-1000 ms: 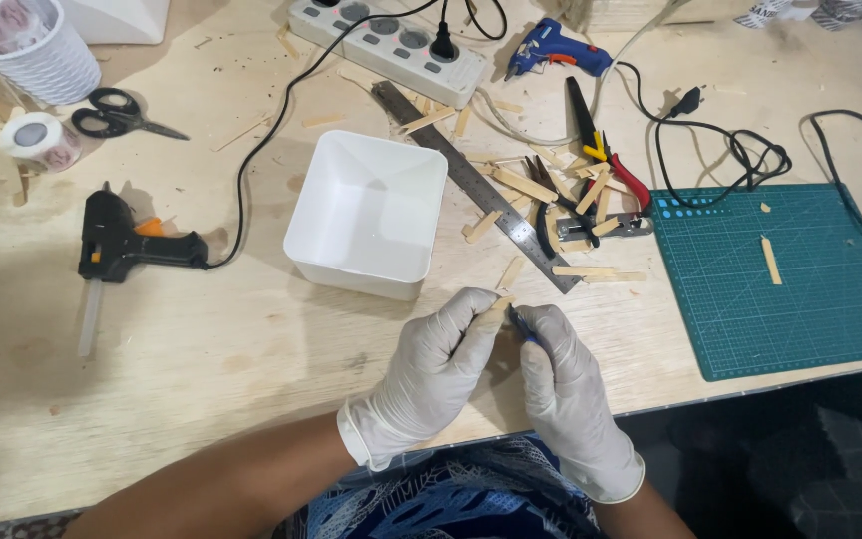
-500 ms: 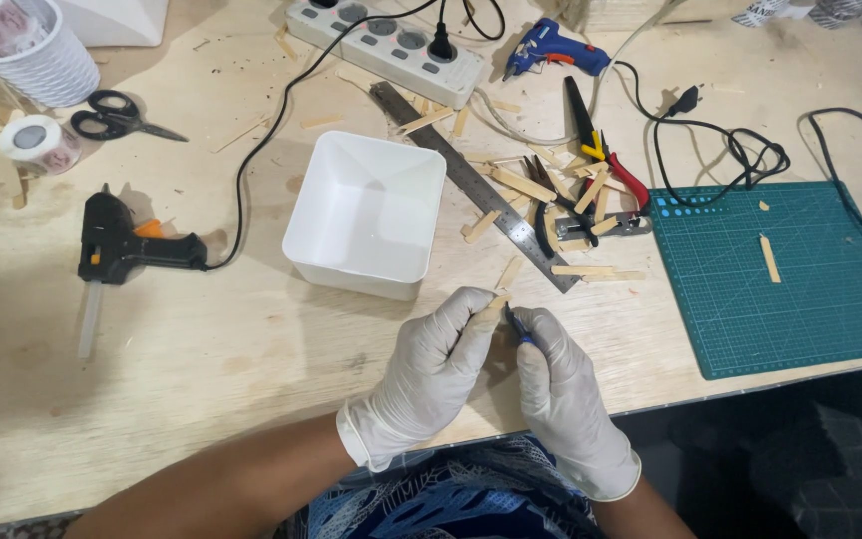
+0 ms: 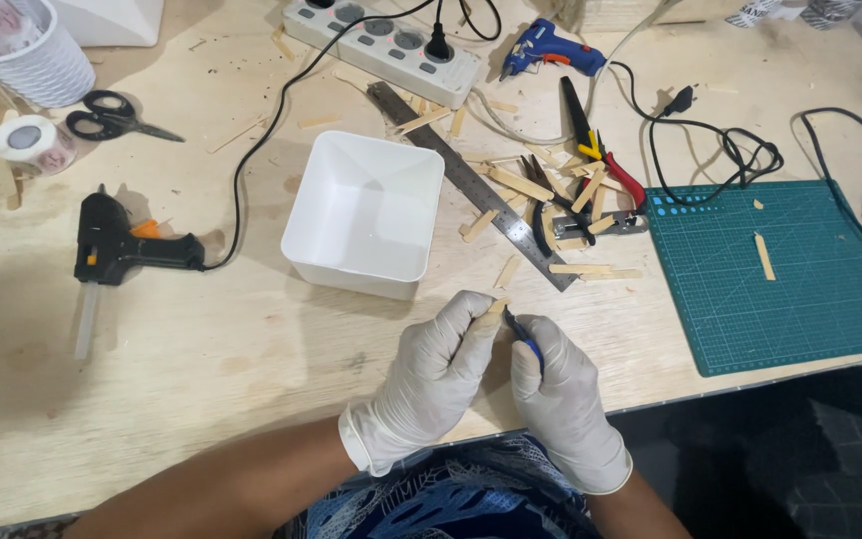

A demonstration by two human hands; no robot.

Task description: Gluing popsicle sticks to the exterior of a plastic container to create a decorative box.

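Observation:
Both my hands wear white gloves and meet near the table's front edge. My left hand (image 3: 429,384) pinches a small wooden stick piece (image 3: 498,306) at its fingertips. My right hand (image 3: 563,399) grips a small blue-handled tool (image 3: 523,334) whose dark tip touches the stick. Just beyond my hands stands an empty white square container (image 3: 366,215).
A metal ruler (image 3: 471,185), pliers (image 3: 601,165) and several wooden stick pieces lie behind my hands. At the right is a green cutting mat (image 3: 790,274); at the left a black glue gun (image 3: 122,250). Further back lie scissors (image 3: 112,115), a power strip (image 3: 386,40) and a blue glue gun (image 3: 551,50).
My hands stay in nearly the same place; the tool tip has shifted slightly along the stick piece.

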